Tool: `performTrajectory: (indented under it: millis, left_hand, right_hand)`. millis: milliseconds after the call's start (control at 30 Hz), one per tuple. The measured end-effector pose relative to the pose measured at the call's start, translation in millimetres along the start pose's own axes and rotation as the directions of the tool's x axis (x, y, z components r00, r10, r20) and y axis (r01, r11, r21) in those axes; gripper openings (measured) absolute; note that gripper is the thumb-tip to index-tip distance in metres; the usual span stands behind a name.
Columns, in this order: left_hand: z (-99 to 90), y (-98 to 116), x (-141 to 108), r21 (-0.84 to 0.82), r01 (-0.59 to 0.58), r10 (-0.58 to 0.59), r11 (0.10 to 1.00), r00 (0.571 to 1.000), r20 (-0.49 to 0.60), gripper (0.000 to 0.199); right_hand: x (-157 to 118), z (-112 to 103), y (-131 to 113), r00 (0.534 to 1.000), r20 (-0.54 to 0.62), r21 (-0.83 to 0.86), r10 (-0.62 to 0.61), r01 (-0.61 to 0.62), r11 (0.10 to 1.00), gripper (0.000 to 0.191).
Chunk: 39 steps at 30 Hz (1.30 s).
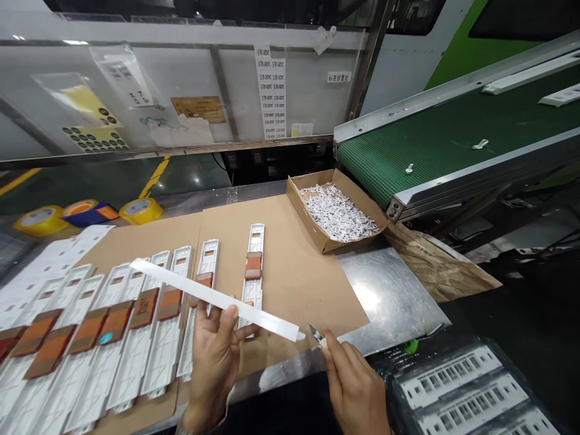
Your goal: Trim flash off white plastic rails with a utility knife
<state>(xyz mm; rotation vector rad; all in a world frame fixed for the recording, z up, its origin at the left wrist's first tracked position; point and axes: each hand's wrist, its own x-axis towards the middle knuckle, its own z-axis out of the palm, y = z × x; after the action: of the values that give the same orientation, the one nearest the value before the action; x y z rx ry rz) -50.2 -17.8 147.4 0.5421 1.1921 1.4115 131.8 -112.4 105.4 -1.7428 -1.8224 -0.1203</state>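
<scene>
My left hand [217, 353] is closed around a long, flat white plastic strip [217, 297], its thumb lying on top. The strip slants from upper left down to the right, over the cardboard-covered table. A small tab sticks out at its right end. Close to that tab is the blade of a small knife [318, 334], apart from the strip. My right hand [356, 380] grips the knife, whose handle is mostly hidden in the fingers. Behind the left hand lie white plastic frames [257, 238] with brown-orange blocks [253, 266] across their middles.
Several more frames with blocks [170, 302] fill the left side. An open cardboard box [310, 223] holds many small white pieces [339, 211]. A green conveyor belt [430, 145] rises at right. Tape rolls [140, 210] stand back left; slotted white panels [453, 377] lie lower right.
</scene>
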Motion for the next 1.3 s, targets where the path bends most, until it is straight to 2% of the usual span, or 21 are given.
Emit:
performTrajectory:
  millis: [133,200,233,267,300,400,433,467,500,600,633,733,800,833,900,967,1033,1100,1167,1233,1300]
  left_hand:
    - [-2.5,2,0,0.043,0.013,-0.017,0.999,0.996,0.084,0.058]
    - [-11.8,3,4,0.091,0.073,-0.089,0.993,0.978,0.190,0.049]
    - [-18.7,4,7,0.133,0.135,-0.167,0.982,0.948,0.270,0.044]
    - [-26.8,5,10,0.184,0.207,-0.263,0.961,0.894,0.363,0.041]
    - [-35.5,6,14,0.249,0.276,-0.363,0.928,0.813,0.455,0.039]
    - [-59.3,11,25,0.414,0.356,-0.547,0.837,0.537,0.642,0.044]
    - [-64.9,13,28,0.432,0.377,-0.572,0.819,0.496,0.653,0.044]
    - [-68.9,16,30,0.416,0.407,-0.580,0.813,0.505,0.639,0.043]
    - [-71.1,19,31,0.376,0.439,-0.575,0.816,0.547,0.609,0.041]
    - [-65.3,24,31,0.166,0.453,-0.472,0.876,0.734,0.489,0.047]
    - [-58.9,22,29,0.104,0.427,-0.425,0.898,0.780,0.459,0.052]
    - [-28.7,3,16,-0.081,0.313,-0.258,0.946,0.883,0.392,0.071]
    - [-4.6,-15,3,-0.234,0.163,-0.094,0.959,0.955,0.280,0.088]
    - [6.6,-23,-3,-0.251,0.120,-0.057,0.961,0.968,0.243,0.090]
    - [24.5,-31,-13,-0.156,0.073,-0.054,0.985,0.991,0.125,0.068]
    - [34.9,-31,-17,-0.103,0.063,-0.055,0.993,0.995,0.080,0.056]
    - [39.0,-26,-16,-0.137,0.067,-0.050,0.988,0.991,0.123,0.057]
    - [39.1,-20,-12,-0.198,0.080,-0.046,0.977,0.984,0.171,0.059]
    - [37.5,-16,-7,-0.228,0.090,-0.055,0.969,0.986,0.157,0.055]
    - [35.2,-14,-2,-0.236,0.103,-0.076,0.966,0.990,0.119,0.052]
    - [33.2,-12,1,-0.237,0.110,-0.090,0.965,0.991,0.097,0.048]
  right_hand:
    - [-3,0,12,0.996,-0.004,0.141,0.090,-0.089,0.986,0.029]
    - [1,-5,21,0.988,0.043,0.266,0.148,-0.154,0.952,0.031]
    - [7,-8,26,0.983,0.074,0.331,0.170,-0.185,0.925,0.034]
    - [14,-12,32,0.978,0.101,0.385,0.180,-0.206,0.900,0.039]
    - [22,-15,39,0.977,0.116,0.419,0.179,-0.212,0.883,0.046]
    - [54,-25,58,0.980,0.167,0.456,0.104,-0.170,0.874,0.056]
    - [63,-27,62,0.974,0.217,0.483,0.060,-0.160,0.861,0.055]
    - [71,-27,65,0.962,0.274,0.525,0.012,-0.160,0.836,0.050]
    - [77,-27,66,0.944,0.328,0.572,-0.031,-0.172,0.802,0.043]
    - [79,-19,56,0.923,0.382,0.647,-0.055,-0.224,0.729,0.027]
    - [77,-15,48,0.929,0.369,0.649,-0.021,-0.241,0.722,0.030]
    - [64,2,15,0.937,0.335,0.652,0.103,-0.309,0.692,0.035]
    - [57,11,-9,0.935,0.311,0.669,0.171,-0.343,0.660,0.036]
    - [54,14,-18,0.937,0.299,0.690,0.182,-0.344,0.637,0.037]
    - [49,18,-32,0.942,0.291,0.736,0.164,-0.330,0.591,0.045]
    - [45,17,-36,0.934,0.332,0.754,0.132,-0.347,0.558,0.057]
    - [40,15,-32,0.899,0.413,0.732,0.148,-0.424,0.532,0.060]
    - [34,12,-25,0.857,0.473,0.708,0.203,-0.507,0.491,0.051]
    - [29,8,-20,0.842,0.487,0.718,0.230,-0.537,0.444,0.041]
    - [25,3,-16,0.864,0.470,0.736,0.181,-0.497,0.460,0.034]
    - [23,-2,-14,0.891,0.449,0.728,0.066,-0.407,0.551,0.029]
